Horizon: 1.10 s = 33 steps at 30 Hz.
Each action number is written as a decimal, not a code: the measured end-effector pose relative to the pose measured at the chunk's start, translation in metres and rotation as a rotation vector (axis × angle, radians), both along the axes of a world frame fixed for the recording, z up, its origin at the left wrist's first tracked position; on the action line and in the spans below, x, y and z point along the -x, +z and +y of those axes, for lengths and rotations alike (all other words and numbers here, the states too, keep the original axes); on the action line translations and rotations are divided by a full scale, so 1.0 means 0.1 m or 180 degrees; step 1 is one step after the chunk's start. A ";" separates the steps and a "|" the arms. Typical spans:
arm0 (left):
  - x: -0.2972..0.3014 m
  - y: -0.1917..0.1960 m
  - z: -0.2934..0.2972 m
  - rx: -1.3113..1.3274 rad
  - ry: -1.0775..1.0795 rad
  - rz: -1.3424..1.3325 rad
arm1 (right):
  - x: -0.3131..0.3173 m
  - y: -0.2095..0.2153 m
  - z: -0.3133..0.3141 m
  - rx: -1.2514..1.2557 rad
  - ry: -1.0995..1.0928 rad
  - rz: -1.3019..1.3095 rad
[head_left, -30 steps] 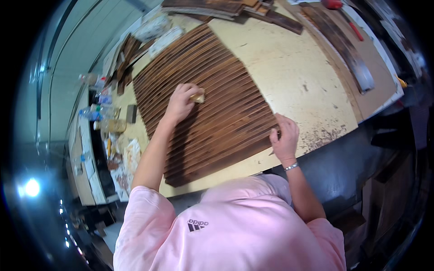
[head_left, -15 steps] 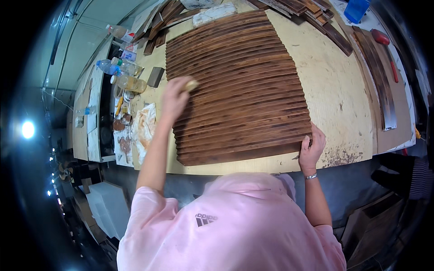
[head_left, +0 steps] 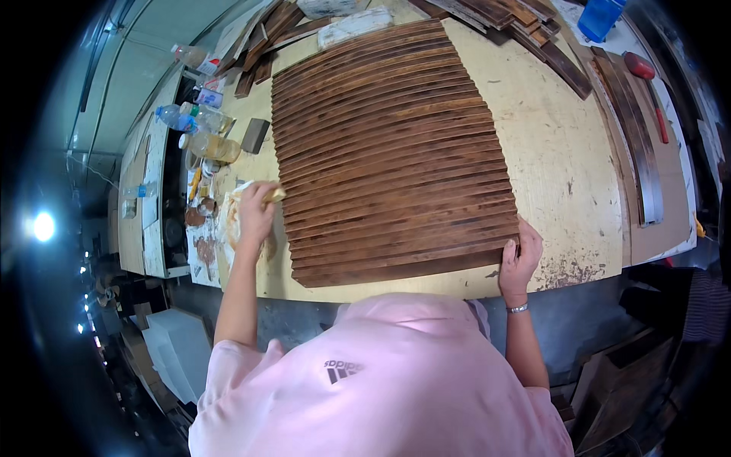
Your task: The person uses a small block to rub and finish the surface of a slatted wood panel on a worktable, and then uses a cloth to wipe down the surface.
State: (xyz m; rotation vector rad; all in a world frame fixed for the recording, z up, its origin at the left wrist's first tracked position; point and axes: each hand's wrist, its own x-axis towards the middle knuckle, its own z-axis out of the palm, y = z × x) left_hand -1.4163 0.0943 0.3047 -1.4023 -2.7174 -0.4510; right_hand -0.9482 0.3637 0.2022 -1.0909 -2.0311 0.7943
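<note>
A dark brown wooden panel with ridged, louvre-like slats (head_left: 396,152) lies on the pale worktable. Just off its left edge, my left hand (head_left: 257,209) grips a small yellowish pad (head_left: 275,196); whether it is sponge or folded cloth I cannot make out. Beneath and beside that hand lies a brown-stained white rag (head_left: 228,219). At the panel's near right corner, my right hand (head_left: 521,259) holds the edge, thumb toward the slats and fingers along the side.
Bottles, among them one with yellowish liquid (head_left: 209,146), stand along the left side near a grey-brown block (head_left: 256,135). Wooden strips (head_left: 518,30) are piled at the back. On the right lie long boards (head_left: 636,137), a red-handled tool (head_left: 640,66) and a blue container (head_left: 600,19).
My left hand has come off the panel's slats, moving left and nearer to me with the pad toward the rag. My right hand stays at the corner.
</note>
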 end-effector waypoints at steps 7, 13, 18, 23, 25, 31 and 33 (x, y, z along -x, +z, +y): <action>-0.58 0.02 1.04 -0.0312 -0.1105 -0.0430 | -0.01 0.04 0.02 -0.0069 -0.0066 -0.0023; -1.41 -0.13 2.52 -0.0557 -0.2193 -0.0603 | -0.01 0.04 0.02 -0.0148 -0.0158 -0.0134; -2.06 -0.25 3.54 -0.0930 -0.2701 -0.0809 | 0.01 0.12 0.00 -0.0098 -0.0168 -0.0184; -2.15 -0.16 4.01 -0.1330 -0.2775 -0.0796 | 0.00 0.11 0.02 -0.0170 -0.0155 -0.0175; -1.85 -0.27 3.94 -0.0986 -0.2689 -0.0556 | 0.01 0.09 0.03 -0.0167 -0.0158 -0.0134; -0.87 -0.04 2.96 -0.0074 -0.2000 -0.0412 | 0.01 0.13 0.01 -0.0010 -0.0197 -0.0177; -0.60 0.01 2.76 -0.0012 -0.1680 -0.0350 | 0.03 0.14 0.02 0.0003 -0.0181 -0.0161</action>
